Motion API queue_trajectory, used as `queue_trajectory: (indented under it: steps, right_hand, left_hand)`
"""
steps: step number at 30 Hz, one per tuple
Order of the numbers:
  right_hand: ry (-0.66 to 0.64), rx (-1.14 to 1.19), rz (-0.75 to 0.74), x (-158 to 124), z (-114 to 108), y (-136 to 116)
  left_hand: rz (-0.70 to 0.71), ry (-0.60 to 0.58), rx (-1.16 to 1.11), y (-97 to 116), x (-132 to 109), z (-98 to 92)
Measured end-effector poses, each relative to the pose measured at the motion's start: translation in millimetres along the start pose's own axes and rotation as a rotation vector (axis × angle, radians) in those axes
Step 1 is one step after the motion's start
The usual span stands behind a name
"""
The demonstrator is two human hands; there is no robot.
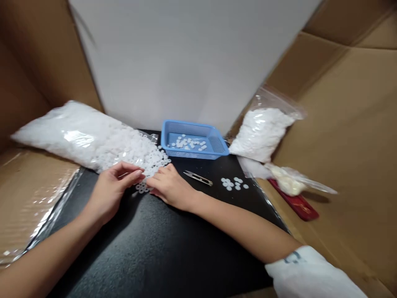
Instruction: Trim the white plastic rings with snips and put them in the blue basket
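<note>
Just at the near edge of a heap of small white translucent plastic rings [136, 151], both hands meet over a little cluster of the same rings [142, 188] lying on the black tabletop [155, 252]. The left hand [113, 188] has its fingertips drawn together beside the cluster; whether its grip is pinching a ring cannot be told. The right hand [170, 187] lies palm down, fingers stretched flat against the cluster, its grip released and holding nothing. A white sleeve [310, 275] covers the right upper arm.

The heap spills from a large clear plastic bag [65, 132] that lies on its side to the left. Behind the hands sits a blue plastic mesh basket [195, 155] with a scatter of rings inside. Metal thread snips [198, 178] lie just right of the right hand, and a small group of loose white rings [234, 184] lies beyond them. Farther right, a clear zip bag of white pieces [263, 132] leans against brown cardboard [356, 124], and a smaller clear bag [290, 184] rests over a flat red object [299, 207].
</note>
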State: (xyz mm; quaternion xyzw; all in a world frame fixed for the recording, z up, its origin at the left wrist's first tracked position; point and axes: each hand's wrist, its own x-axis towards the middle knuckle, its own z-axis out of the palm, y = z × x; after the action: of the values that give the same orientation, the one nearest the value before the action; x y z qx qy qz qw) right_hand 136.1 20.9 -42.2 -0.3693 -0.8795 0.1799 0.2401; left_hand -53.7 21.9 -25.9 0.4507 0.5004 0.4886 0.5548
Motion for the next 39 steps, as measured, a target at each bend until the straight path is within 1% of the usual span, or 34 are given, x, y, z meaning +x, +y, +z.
queue_trajectory:
  steps: [1,4,6,7,8,10,12,17,20,24,27,31,36,38,39]
  right_hand:
    - [0.015,0.025,0.023,0.7,-2.8,3.5]
    - [0.122,0.137,0.120,-3.9,-12.1,13.3]
    - [0.208,0.241,0.169,-11.0,-17.8,14.3]
    - [0.243,0.299,0.182,-15.0,-20.3,12.9]
    - [0.270,0.355,0.186,-18.9,-22.5,10.5]
    - [0.287,0.463,0.175,-25.8,-25.9,4.2]
    - [0.284,0.551,0.161,-31.1,-27.6,-2.3]
    - [0.321,0.699,0.214,-36.8,-23.3,-12.7]
    - [0.357,0.685,0.240,-36.4,-19.7,-13.6]
    - [0.354,0.633,0.251,-36.8,-18.9,-13.8]
    - [0.353,0.520,0.217,-38.3,-16.5,-15.6]
    - [0.384,0.364,0.164,-39.9,-9.9,-20.3]
    - [0.384,0.340,0.134,-40.7,-9.5,-26.6]
    - [0.385,0.380,0.128,-40.4,-8.5,-27.1]
    - [0.385,0.406,0.145,-39.9,-6.5,-26.8]
  left_hand:
    - [-0.015,0.021,0.005,1.2,2.4,-1.3]
    - [-0.026,-0.009,0.008,4.4,5.7,-1.3]
    - [-0.103,-0.086,-0.023,6.4,0.4,3.0]
    - [-0.186,-0.164,-0.065,7.2,-4.4,6.3]
    - [-0.232,-0.204,-0.085,7.6,-9.9,10.1]
    - [-0.300,-0.258,-0.149,7.6,-20.6,18.1]
    - [-0.339,-0.274,-0.189,6.8,-28.6,24.2]
    - [-0.402,-0.314,-0.267,5.4,-37.0,27.3]
    - [-0.424,-0.331,-0.300,3.7,-39.2,26.6]
    - [-0.427,-0.319,-0.344,0.9,-42.5,27.7]
    - [-0.409,-0.305,-0.382,-0.5,-43.9,28.7]
    - [-0.368,-0.284,-0.403,-1.2,-43.3,28.9]
    - [-0.315,-0.355,-0.450,1.8,-45.5,28.4]
    - [-0.302,-0.352,-0.476,0.6,-47.8,31.4]
    - [-0.293,-0.331,-0.484,-1.6,-48.7,34.0]
